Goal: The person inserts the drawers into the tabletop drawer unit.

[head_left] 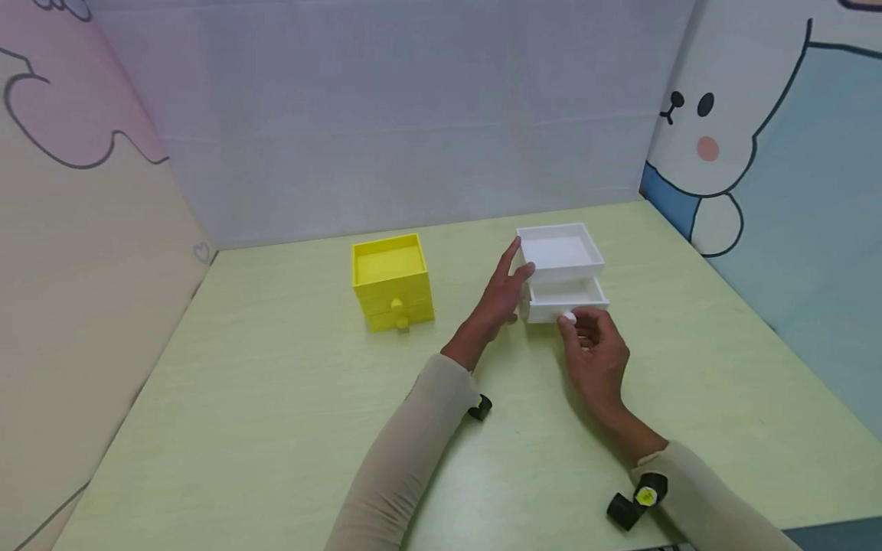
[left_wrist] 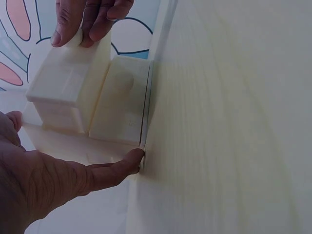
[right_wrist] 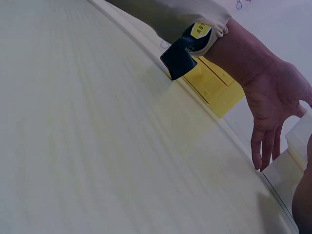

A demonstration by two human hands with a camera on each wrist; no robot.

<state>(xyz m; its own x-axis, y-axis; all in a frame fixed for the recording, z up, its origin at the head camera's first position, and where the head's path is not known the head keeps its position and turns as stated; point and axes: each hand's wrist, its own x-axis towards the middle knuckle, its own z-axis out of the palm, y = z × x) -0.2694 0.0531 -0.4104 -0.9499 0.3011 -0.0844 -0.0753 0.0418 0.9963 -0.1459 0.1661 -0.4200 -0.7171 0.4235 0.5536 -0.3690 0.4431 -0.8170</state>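
Observation:
A small white drawer box (head_left: 560,251) with a shallow tray top stands at the back right in the head view. Its upper drawer (head_left: 565,294) is pulled out, and the lower drawer (left_wrist: 122,100) sits closed beneath it in the left wrist view. My right hand (head_left: 596,356) pinches the round white knob (head_left: 570,316) of the upper drawer between thumb and fingers. Against the box's left side rests my left hand (head_left: 499,300), its fingers extended. The drawer shows nothing inside. In the right wrist view, my right hand (right_wrist: 304,195) partly hides the box.
A yellow drawer box (head_left: 391,279) of like shape, with both drawers closed, stands left of the white one. Both are on a pale wood-grain table (head_left: 276,413). A plain back wall (head_left: 386,115) and cartoon-printed side panels (head_left: 792,168) enclose the table.

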